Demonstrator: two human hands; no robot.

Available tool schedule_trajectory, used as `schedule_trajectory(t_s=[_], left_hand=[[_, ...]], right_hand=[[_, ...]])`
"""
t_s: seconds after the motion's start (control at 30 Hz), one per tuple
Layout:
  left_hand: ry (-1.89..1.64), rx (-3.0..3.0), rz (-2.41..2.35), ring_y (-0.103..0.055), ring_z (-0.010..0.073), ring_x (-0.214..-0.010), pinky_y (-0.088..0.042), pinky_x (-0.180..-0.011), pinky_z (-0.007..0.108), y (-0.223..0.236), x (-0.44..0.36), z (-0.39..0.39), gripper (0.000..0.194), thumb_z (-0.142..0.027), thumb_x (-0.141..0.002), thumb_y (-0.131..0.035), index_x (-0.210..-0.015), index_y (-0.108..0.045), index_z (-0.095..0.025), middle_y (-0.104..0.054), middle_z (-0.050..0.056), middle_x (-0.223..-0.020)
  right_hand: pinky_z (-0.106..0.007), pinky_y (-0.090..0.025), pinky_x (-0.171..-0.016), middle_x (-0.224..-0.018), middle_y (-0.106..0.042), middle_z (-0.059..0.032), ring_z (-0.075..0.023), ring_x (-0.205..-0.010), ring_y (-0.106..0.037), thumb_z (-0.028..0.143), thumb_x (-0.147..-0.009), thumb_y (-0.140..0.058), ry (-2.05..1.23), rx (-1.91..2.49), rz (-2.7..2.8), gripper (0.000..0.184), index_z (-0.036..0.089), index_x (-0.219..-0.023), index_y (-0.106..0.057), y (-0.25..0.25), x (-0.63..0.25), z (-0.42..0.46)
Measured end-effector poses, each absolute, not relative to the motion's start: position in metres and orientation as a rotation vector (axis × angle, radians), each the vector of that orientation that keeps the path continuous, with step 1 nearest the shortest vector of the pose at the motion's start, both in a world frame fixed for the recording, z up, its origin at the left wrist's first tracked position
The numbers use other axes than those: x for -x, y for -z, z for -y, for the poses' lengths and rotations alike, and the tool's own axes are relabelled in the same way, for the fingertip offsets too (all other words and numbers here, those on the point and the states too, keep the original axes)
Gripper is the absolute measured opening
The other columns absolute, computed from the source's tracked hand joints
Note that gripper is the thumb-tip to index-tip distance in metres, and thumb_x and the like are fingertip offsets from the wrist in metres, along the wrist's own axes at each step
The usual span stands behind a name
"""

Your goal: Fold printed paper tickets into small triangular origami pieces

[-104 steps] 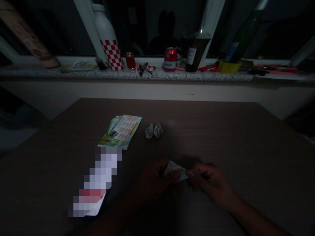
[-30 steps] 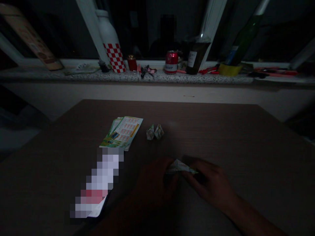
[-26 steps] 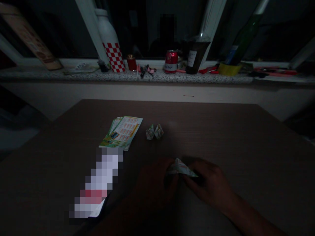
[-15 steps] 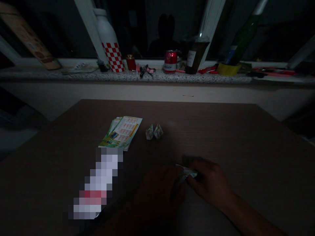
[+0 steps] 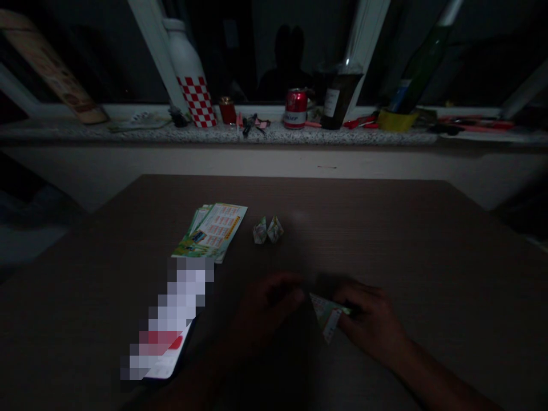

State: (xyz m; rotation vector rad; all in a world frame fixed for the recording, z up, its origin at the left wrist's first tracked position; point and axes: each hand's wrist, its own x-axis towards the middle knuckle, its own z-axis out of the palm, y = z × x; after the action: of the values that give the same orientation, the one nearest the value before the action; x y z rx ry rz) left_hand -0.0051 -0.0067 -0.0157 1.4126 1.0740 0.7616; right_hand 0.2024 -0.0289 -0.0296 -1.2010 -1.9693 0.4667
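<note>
A folded piece of printed paper is pinched between the thumb and fingers of my right hand. Its pointed, triangular shape sticks out to the left, one corner hanging down. My left hand, deep in shadow, is just left of the paper, thumb and fingers apart with a gap between them; it does not appear to touch the paper. Beyond the hands, two small folded paper pieces stand side by side on the table. To their left lies a stack of printed calendar sheets.
A lit phone, its screen mostly blurred out, lies left of my left arm. Along the granite windowsill stand a red-and-white checkered bottle, a red can, a dark cup and a green bottle. The room is dim.
My left hand has come off the paper and shifted left, its fingers parting. More of the paper's triangular shape now shows, while my right hand keeps its pinch.
</note>
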Motion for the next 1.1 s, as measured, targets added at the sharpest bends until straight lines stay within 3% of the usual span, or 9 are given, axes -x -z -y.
schedule_trajectory(t_s=[0.2, 0.5, 0.73, 0.93, 1.1], left_hand=[[-0.605, -1.204, -0.899, -0.063, 0.0152, -0.07, -0.045, -0.064, 0.023, 0.0215, -0.0001, 0.0056, 0.024, -0.035, -0.076, -0.069, -0.091, -0.074, -0.017, -0.072, 0.002, -0.078], [-0.525, -1.369, -0.877, -0.064, 0.0162, -0.074, -0.046, -0.066, 0.023, 0.017, 0.0017, 0.008, 0.017, -0.03, -0.073, -0.073, -0.085, -0.074, -0.018, -0.072, 0.001, -0.078], [-0.577, -1.372, -0.88, -0.057, 0.0128, -0.065, -0.041, -0.06, 0.022, 0.0121, 0.0012, 0.0086, 0.018, -0.033, -0.075, -0.071, -0.076, -0.071, -0.015, -0.065, 0.0, -0.07], [-0.798, -1.176, -0.998, -0.053, 0.012, -0.057, -0.04, -0.056, 0.022, 0.0139, 0.0019, 0.0019, 0.03, -0.044, -0.069, -0.073, -0.069, -0.066, -0.014, -0.061, -0.001, -0.06], [-0.906, -1.098, -1.039, -0.055, 0.0112, -0.055, -0.042, -0.057, 0.022, 0.0146, 0.0018, 0.001, 0.029, -0.044, -0.072, -0.072, -0.072, -0.067, -0.015, -0.063, -0.001, -0.057]], right_hand=[[-0.021, -0.036, -0.046, -0.051, -0.055, 0.0016, -0.0115, -0.047, -0.051, 0.022, -0.076, -0.055, -0.594, 1.216, 1.938, 0.017, 0.018, -0.06, -0.058, 0.0277, -0.2026, 0.0309], [-0.019, -0.033, -0.044, -0.052, -0.051, 0.0045, -0.009, -0.047, -0.045, 0.019, -0.07, -0.067, -0.91, 1.147, 1.881, 0.013, 0.018, -0.06, -0.058, 0.032, -0.1983, 0.0332], [-0.022, -0.044, -0.053, -0.066, -0.061, 0.001, -0.0129, -0.059, -0.056, 0.021, -0.069, -0.073, -1.034, 1.175, 1.703, 0.014, 0.019, -0.077, -0.061, 0.0317, -0.1986, 0.0319], [-0.024, -0.051, -0.059, -0.077, -0.061, -0.0012, -0.014, -0.066, -0.059, 0.036, -0.078, -0.07, -1.042, 1.102, 1.385, 0.028, 0.022, -0.097, -0.056, 0.0324, -0.1966, 0.0307], [-0.027, -0.056, -0.066, -0.089, -0.071, -0.0063, -0.0165, -0.075, -0.067, 0.031, -0.083, -0.067, -1.039, 1.097, 1.383, 0.024, 0.023, -0.104, -0.06, 0.0375, -0.2002, 0.0326]])
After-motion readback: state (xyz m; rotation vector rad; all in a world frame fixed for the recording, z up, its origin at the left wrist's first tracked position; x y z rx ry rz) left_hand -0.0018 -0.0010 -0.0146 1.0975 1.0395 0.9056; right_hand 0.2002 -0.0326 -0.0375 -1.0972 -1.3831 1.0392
